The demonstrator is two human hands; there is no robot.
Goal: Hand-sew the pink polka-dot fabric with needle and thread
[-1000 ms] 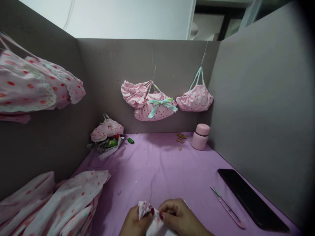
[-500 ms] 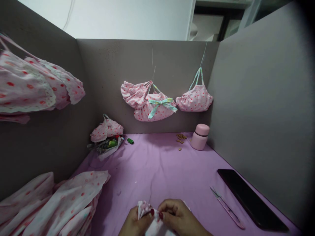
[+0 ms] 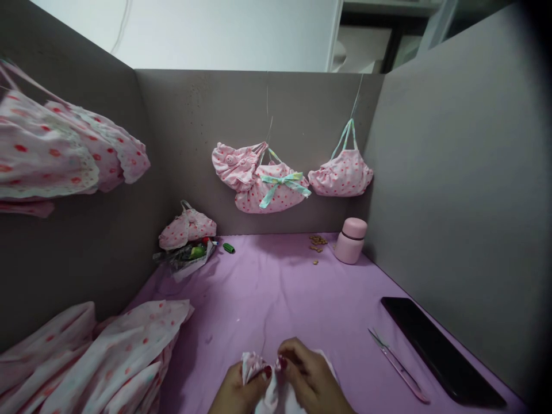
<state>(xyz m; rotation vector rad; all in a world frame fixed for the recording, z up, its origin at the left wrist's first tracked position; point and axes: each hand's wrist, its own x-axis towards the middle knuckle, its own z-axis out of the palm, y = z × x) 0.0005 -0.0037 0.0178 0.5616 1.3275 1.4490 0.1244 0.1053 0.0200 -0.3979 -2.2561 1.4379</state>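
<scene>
The purple tabletop (image 3: pixel 241 293) spreads before the pink jar (image 3: pixel 350 244). Far left of the jar and nearer, spotted fabric (image 3: pixel 121 356) lies heaped; nearer, rightward, a black slab (image 3: pixel 444 353). Well in front, leftward, left hand (image 3: pixel 239 388) and right hand (image 3: pixel 313 376) pinch a pale cloth (image 3: pixel 271 398), the right's exact hold hard to make out.

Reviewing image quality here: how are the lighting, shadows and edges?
Head view: right edge falls to black; head view: pale wall brightest, grey partition dimmer; head view: soft shadow on the purple cloth below the bow-tied pink piece; head view: bottom edge crops the left hand and right hand.
</scene>
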